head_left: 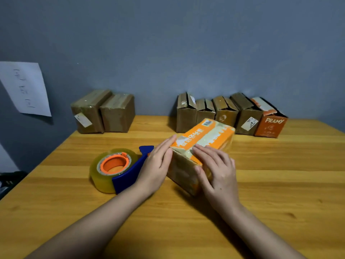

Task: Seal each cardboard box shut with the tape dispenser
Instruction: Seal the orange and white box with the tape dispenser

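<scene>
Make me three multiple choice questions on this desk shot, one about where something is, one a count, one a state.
1. Where is the tape dispenser?
A beside the left hand
B on the boxes
C on the floor

2. How many boxes stand in the back-right row?
A two
B five
C eight

3. How is the orange box handled?
A lifted in the air
B untouched
C both hands pressing on it

Answers: A, it lies on the table by that hand; B, five stand side by side; C, the right hand and the left rest flat on it.

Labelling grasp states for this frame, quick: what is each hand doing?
Left hand: open, flat against the side of the orange-and-white cardboard box, gripping nothing.
Right hand: open, fingers pressing on the box's near top edge, gripping nothing.
</scene>
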